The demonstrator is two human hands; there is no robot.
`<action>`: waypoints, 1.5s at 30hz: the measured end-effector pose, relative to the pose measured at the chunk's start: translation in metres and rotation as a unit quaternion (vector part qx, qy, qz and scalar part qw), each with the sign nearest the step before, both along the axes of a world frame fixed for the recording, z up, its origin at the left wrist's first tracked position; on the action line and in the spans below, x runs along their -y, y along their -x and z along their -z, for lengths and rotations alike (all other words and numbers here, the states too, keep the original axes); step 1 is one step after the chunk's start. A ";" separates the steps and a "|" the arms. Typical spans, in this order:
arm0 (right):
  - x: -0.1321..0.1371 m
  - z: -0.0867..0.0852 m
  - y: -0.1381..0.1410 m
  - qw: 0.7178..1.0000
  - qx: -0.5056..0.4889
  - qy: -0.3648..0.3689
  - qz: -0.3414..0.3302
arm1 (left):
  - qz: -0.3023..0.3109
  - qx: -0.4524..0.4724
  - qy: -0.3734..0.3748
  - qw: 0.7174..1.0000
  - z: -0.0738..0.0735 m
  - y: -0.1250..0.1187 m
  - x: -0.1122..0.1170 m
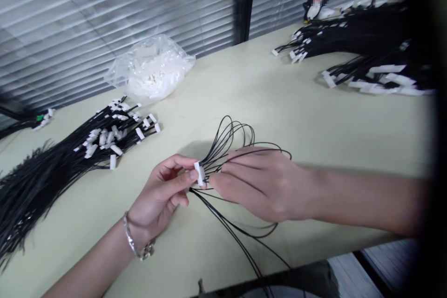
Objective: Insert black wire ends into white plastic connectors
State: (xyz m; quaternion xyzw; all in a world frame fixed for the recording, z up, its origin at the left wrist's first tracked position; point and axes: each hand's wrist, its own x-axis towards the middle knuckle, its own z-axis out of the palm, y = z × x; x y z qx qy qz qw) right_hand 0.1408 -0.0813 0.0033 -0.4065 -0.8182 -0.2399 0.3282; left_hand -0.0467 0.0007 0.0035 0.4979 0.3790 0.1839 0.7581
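From where I stand, the left of the table [349, 135] holds a thick bundle of black leads [38, 181], its white ends pointing inward, and behind those ends a clear bag [153, 72] of small white pieces rests near the blinds [77, 4]. Next comes the left hand [162, 191], a bracelet [130, 235] at its wrist; its thumb and forefinger pinch a white connector [200, 173] held up over the middle of the table. That connector's long axis runs almost straight away from the person, tipped slightly, so it lies across the line between the two hands. From its right-hand face the looped wires [212, 152] fan out, while lower strands [223, 221] trail toward the table's near edge. The right hand [260, 186] is just beside that wired face, the connector lying directly left of its fingertips, nearest its closer end. Its fingers are curled together, knuckles up; whether they pinch a wire I cannot tell, as the hand hides it. Beyond, at the far right, lie more dark bundles [352, 32] with white ends, a small figurine [315, 9] behind them.
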 end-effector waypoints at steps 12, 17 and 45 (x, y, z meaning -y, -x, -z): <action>-0.001 0.002 0.001 1.000 -0.001 0.001 -0.001 | -0.002 0.008 -0.032 0.999 0.002 -0.004 0.001; -0.004 0.004 -0.001 1.000 -0.011 0.016 0.007 | -0.016 0.009 -0.028 0.999 0.003 -0.003 0.001; -0.003 0.021 -0.006 0.996 -0.010 0.070 0.058 | 0.074 -0.045 -0.093 0.992 0.000 -0.003 0.005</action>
